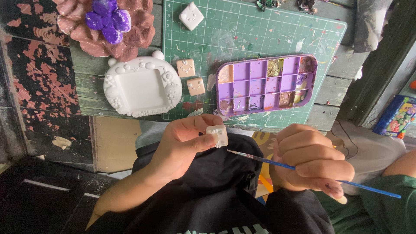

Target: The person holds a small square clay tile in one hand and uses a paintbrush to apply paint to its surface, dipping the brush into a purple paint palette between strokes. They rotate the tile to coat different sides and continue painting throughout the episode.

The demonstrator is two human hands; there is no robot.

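Up close, the left hand pinches a small pale plaster cube between thumb and fingers, its rounded face glossy. Just beside it, the right hand grips a thin blue paintbrush, bristles pointing at the cube over a dark lap.

Palette lies on the mat (frame to its left).

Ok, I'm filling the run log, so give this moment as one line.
left hand: holds small square tile | right hand: holds blue paintbrush | purple palette: on cutting mat
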